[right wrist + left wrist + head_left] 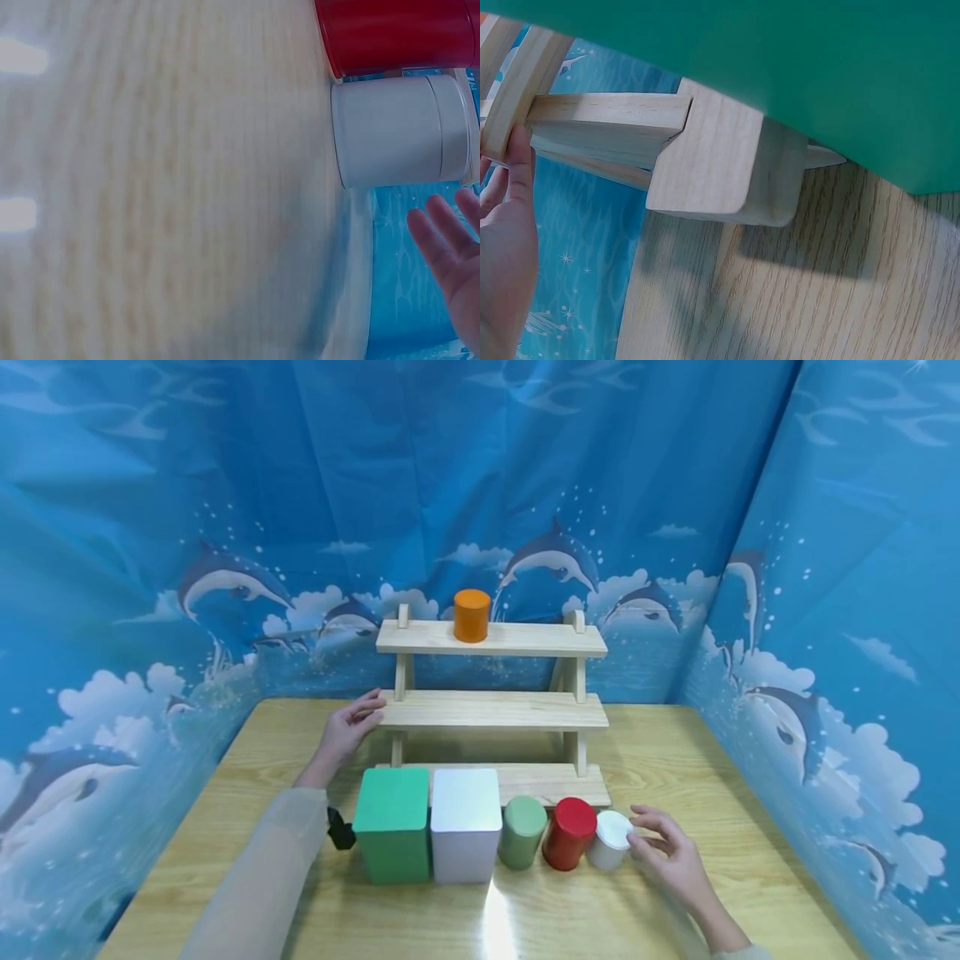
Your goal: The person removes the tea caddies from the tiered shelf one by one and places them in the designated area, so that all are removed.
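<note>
A three-tier wooden display shelf [495,709] stands on the table. At the left end of its middle board, my left hand [352,727] grips the board edge; the left wrist view shows fingers of this hand [506,240] at the board [517,97]. Just right of a small white lidded can [611,842] is my right hand [671,856], fingers spread. A gap shows between those fingertips [418,219] and the white can [390,135] in the right wrist view. An orange can [471,617] sits on the top board.
Left of the white can, a row in front of the shelf holds a red can [571,833], a light green can [522,832], a white box [466,827] and a green box [392,827]. A black object [341,829] lies beside the green box. Blue dolphin-print curtains [420,468] surround the wooden table [750,827].
</note>
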`<state>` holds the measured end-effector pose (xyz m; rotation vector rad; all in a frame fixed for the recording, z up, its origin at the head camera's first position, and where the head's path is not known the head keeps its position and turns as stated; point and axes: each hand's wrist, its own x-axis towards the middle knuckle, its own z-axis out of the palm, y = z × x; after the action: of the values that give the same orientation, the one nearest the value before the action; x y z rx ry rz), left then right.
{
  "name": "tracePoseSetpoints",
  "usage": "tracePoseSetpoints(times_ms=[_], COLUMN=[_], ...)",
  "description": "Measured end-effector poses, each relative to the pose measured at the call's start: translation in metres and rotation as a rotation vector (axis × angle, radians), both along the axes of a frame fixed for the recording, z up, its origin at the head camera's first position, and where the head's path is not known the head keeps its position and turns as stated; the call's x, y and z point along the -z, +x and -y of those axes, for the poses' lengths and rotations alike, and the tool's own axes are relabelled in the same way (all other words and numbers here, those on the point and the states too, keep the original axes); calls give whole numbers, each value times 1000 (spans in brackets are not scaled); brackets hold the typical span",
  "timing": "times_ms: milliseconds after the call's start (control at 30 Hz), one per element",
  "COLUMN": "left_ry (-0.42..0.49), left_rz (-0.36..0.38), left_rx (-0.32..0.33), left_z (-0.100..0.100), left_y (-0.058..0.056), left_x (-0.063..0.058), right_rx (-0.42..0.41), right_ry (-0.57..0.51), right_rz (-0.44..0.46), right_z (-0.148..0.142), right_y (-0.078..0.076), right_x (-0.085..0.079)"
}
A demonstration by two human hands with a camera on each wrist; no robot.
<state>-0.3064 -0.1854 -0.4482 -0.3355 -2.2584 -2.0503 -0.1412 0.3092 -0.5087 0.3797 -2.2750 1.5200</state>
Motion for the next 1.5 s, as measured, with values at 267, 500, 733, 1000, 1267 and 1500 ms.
tracePoseSetpoints(times_ms=[267,500,733,1000,1267,1500], left_ry=[-2,-25,-25,2,21,36], left_rz=[-13,-44,-50,-33,-29,-15], left_rx=[-15,-27,-24,-19,-16,-27], left_z=[4,4,4,4,5,3], left_y=[-10,-13,-13,-14,-14,-15], left_x=[15,19,19,19,19,19], right_rx=[28,29,5,5,7,-16], right_ry=[22,27,1,52,105,107], right_rz=[2,14,-4,10,34,18], right_z=[2,5,9,22,36,40], right_y=[-4,-11,-18,-19,-20,-27], right_x=[-4,-12,-20,-45,-68,-76])
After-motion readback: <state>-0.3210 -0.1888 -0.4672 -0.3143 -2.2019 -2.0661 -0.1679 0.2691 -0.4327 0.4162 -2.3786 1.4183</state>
